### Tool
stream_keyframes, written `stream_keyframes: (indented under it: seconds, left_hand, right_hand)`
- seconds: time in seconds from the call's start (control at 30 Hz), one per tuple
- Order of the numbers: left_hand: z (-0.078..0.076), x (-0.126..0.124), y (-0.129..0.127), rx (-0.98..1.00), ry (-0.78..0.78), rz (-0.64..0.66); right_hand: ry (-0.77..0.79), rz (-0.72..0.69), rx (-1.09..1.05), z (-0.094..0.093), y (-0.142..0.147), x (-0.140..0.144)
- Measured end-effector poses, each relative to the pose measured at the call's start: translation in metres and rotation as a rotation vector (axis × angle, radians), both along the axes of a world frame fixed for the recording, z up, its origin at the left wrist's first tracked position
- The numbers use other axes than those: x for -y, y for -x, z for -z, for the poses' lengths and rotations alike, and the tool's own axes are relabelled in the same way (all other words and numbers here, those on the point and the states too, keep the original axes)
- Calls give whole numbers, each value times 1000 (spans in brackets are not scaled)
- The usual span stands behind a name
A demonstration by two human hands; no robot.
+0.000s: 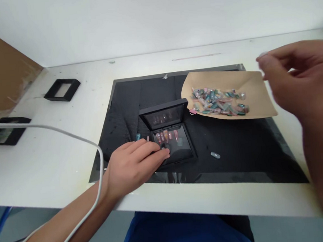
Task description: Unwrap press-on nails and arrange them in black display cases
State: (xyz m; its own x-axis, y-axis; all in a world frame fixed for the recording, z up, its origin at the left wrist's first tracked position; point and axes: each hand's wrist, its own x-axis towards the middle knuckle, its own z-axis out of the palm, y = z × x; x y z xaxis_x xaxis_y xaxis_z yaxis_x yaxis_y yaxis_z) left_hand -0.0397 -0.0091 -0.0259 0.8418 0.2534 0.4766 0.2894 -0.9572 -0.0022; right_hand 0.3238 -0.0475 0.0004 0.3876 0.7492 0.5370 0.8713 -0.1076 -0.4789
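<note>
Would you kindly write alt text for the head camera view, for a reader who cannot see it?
The left hand rests on the front edge of an open black display case holding press-on nails, on a black mat. The right hand hovers, blurred, beside a brown paper sheet piled with loose nails.

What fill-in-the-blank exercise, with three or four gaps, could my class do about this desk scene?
1. The left hand rests its fingers on the open black ____, which holds press-on nails.
2. The pile of loose nails lies on a sheet of ____ paper.
3. The right hand is raised above the black ____ that covers the table.
4. One single nail lies on the mat, to the ____ of the box.

Missing words: box; brown; mat; right
</note>
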Motion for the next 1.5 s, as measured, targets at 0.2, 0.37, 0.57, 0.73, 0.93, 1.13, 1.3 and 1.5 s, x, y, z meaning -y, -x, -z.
stream_keyframes:
  seconds: [0.2, 0.37, 0.57, 0.73, 0.93, 1.13, 1.3, 1.5]
  left_hand:
    - [6, -2, 6, -20, 116, 23]
    - [5, -1, 8, -36, 158, 9]
    - [5, -2, 6, -26, 203, 2]
    - [3, 0, 4, -28, 237, -19]
    - [2, 1, 4, -15, 203, -30]
    - [1, 1, 4, -17, 198, -27]
    - [2, 0, 5, -7, 191, -28]
    - [2, 0, 6, -16, 219, -21]
  right_hand:
    - [157, -6, -10, 12, 2, -8]
    - [334, 40, 38, 10, 1, -9]
    - [501, 95, 70, 4, 7, -9]
    - [541, -14, 54, 0, 8, -4]
    - [711, -128, 92, 5, 4, -7]
    - [670, -242, 71, 3, 8, -7]
    - [401, -246, -228, -6, 8, -1]
    - [260, -630, -733, -12, 8, 3]
